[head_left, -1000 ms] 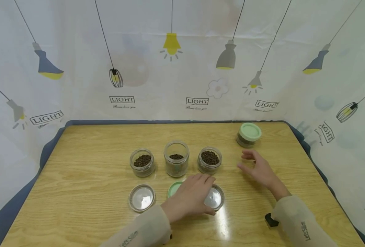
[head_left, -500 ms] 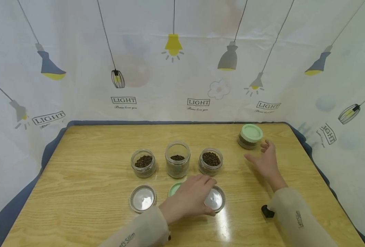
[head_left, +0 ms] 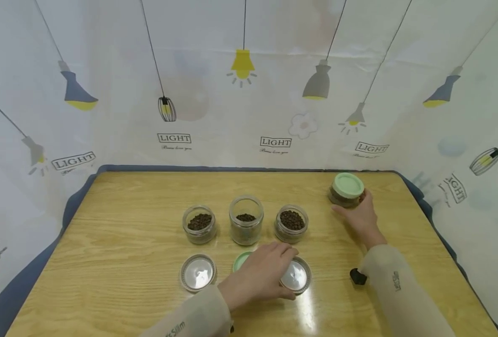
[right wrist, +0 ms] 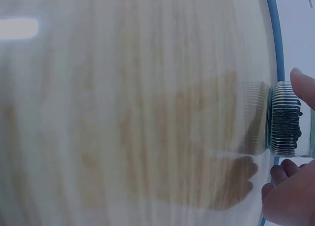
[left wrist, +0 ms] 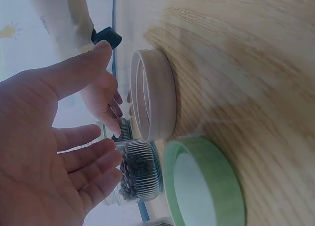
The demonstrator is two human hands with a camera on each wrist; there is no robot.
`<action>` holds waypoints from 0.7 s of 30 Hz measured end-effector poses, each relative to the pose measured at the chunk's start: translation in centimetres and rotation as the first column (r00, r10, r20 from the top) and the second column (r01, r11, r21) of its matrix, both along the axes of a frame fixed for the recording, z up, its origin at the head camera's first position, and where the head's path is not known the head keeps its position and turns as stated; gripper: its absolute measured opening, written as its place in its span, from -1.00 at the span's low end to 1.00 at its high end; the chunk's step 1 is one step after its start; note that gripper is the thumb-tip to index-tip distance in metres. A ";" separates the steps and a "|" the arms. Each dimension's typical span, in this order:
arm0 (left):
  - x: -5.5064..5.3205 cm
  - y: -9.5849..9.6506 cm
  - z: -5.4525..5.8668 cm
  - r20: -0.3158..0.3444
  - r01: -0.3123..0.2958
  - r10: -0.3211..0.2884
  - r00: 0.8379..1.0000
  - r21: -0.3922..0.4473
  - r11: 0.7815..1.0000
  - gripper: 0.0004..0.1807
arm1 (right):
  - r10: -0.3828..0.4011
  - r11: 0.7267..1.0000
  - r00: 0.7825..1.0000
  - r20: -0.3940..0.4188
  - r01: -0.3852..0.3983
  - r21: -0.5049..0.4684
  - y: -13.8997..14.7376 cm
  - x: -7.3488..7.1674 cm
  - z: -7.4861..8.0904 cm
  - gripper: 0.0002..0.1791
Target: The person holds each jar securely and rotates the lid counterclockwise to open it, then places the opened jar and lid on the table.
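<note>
My right hand (head_left: 360, 220) is at the lidded jar (head_left: 344, 200) at the back right, thumb in front and fingers along its right side. This glass jar has a pale green lid (head_left: 348, 185) and dark beans or pellets inside; in the right wrist view thumb and fingers straddle it, with a slight gap at the fingers. My left hand (head_left: 259, 271) hovers over the loose lids with fingers loosely bent, holding nothing. Beneath it lie a green lid (head_left: 241, 260), partly hidden, and a pale-rimmed lid (head_left: 296, 277), both inside up in the left wrist view.
Three uncovered glass jars with dark beans or pellets stand in a row: a left jar (head_left: 199, 230), a taller middle jar (head_left: 246, 231) and a right jar (head_left: 291, 229). Another pale-rimmed lid (head_left: 198, 273) lies at the left on the wooden table (head_left: 118, 243). A printed curtain (head_left: 215, 107) surrounds the table.
My right hand has moved back and right, then closed in around the green-lidded jar. My left hand has stayed over the lids. The head view has shifted slightly.
</note>
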State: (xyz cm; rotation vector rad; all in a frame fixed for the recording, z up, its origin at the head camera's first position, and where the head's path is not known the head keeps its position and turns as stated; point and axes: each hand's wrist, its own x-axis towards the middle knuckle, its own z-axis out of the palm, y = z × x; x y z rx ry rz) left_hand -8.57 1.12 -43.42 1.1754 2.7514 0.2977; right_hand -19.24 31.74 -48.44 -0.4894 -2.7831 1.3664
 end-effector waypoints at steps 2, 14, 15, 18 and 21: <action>0.0 -0.1 0.0 -0.003 -0.004 0.004 1.000 0.003 1.000 -0.04 | 0.007 1.000 1.000 0.011 -0.007 -0.006 0.2 -0.2 -0.1 0.31; 0.3 -0.4 0.1 -0.003 -0.013 0.013 1.000 0.011 1.000 -0.05 | 0.036 0.998 0.998 -0.053 -0.039 -0.058 0.7 -1.3 -0.6 0.26; 0.3 -0.4 0.1 -0.006 -0.011 0.011 1.000 0.013 1.000 -0.05 | 0.039 0.998 0.997 -0.063 -0.043 -0.056 0.8 -1.4 -0.6 0.25; 0.2 -0.5 0.1 -0.007 -0.007 0.007 1.000 0.013 1.000 -0.05 | 0.035 0.998 0.995 -0.092 -0.040 -0.052 0.8 -1.7 -0.7 0.24; 0.2 -0.6 0.0 -0.005 -0.004 0.004 1.000 0.014 1.000 -0.05 | 0.031 0.999 0.995 -0.097 -0.034 -0.032 0.9 -2.0 -0.8 0.24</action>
